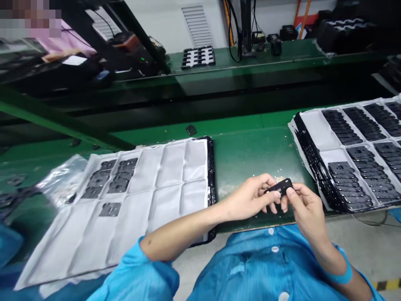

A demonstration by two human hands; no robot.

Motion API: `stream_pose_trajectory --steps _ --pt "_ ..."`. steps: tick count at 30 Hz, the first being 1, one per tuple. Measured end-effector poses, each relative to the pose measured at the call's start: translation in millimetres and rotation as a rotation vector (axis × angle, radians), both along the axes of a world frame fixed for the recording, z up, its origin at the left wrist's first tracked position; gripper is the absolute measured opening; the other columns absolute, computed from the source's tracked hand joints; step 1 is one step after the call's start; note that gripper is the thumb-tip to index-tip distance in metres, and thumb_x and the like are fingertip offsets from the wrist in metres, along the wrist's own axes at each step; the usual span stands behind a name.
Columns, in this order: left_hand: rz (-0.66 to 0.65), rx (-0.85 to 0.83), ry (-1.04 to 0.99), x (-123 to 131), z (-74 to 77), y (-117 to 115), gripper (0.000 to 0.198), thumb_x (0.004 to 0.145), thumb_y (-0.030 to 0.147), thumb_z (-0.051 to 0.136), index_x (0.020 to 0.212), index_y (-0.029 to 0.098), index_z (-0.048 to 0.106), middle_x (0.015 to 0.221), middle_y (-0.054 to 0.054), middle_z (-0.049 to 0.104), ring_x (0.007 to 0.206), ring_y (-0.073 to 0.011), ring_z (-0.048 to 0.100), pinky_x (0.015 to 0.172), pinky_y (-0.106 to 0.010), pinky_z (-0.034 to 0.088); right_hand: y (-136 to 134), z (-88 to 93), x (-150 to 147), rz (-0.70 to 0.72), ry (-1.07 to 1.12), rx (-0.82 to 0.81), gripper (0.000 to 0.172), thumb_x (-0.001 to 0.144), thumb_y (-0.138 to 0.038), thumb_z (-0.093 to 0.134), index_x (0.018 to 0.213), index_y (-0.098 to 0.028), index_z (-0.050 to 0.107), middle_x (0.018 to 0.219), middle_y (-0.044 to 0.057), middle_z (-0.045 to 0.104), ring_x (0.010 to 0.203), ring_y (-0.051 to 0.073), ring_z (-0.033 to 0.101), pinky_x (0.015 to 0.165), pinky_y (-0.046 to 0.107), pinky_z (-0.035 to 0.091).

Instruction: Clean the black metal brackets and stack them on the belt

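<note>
A small flat black plastic part (283, 185) is pinched between both my hands, above the front of the green bench. My left hand (255, 196) grips its left end with thumb and fingers, and my right hand (305, 207) holds its right end. Tiny pale bits (280, 179) lie on the bench just behind my fingers. To the left, a tray lined with white sheet (169, 188) carries several black parts in its left cells. On the right, a stack of trays (313, 133) has rows of similar black parts in its top cells.
One loose black part (191, 130) rests near the bench's back edge. A clear plastic bag (64, 179) lies left of the white-lined tray. Beyond a dark channel, a black-and-white tray (198, 57) sits on a raised shelf. Another person's pink sleeve (70, 39) shows at upper left.
</note>
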State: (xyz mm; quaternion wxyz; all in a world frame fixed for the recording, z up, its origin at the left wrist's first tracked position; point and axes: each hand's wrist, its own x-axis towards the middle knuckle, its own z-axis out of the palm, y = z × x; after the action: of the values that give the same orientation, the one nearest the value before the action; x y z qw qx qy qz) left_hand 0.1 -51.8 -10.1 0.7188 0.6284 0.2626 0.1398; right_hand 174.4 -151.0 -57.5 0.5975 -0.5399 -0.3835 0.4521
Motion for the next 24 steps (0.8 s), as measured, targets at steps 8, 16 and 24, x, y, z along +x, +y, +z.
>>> stream_pose_trajectory --steps 8,16,24 --pt "0.119 0.526 0.165 -12.7 -1.9 -5.6 0.029 0.109 0.034 0.050 0.084 0.020 0.054 0.070 0.002 0.060 0.066 -0.0132 0.055 0.064 -0.026 0.041 7.7 -1.6 -4.9 -0.020 -0.051 -0.024 0.023 0.101 -0.041 0.072 0.109 -0.020 0.075 0.060 -0.005 0.059 0.049 0.011 0.052 0.050 0.024 0.044" --pt "0.077 0.649 0.218 -12.5 -13.6 -6.5 0.021 0.110 0.029 0.043 0.090 0.023 0.044 0.074 0.002 0.053 0.063 -0.0146 0.047 0.062 -0.029 0.034 15.7 -22.5 -8.0 -0.028 -0.034 -0.063 0.022 0.103 -0.041 0.070 0.107 -0.020 0.077 0.061 -0.006 0.050 0.051 0.011 0.041 0.050 0.026 0.035" --pt "0.069 0.602 0.235 -7.1 -18.0 -3.3 0.022 0.109 0.027 0.041 0.087 0.025 0.034 0.069 0.006 0.042 0.058 -0.0140 0.038 0.060 -0.030 0.027 27.5 -27.1 -11.2 -0.034 0.057 -0.017 0.017 0.101 -0.035 0.069 0.095 -0.021 0.077 0.066 -0.005 0.050 0.053 0.009 0.036 0.052 0.026 0.034"
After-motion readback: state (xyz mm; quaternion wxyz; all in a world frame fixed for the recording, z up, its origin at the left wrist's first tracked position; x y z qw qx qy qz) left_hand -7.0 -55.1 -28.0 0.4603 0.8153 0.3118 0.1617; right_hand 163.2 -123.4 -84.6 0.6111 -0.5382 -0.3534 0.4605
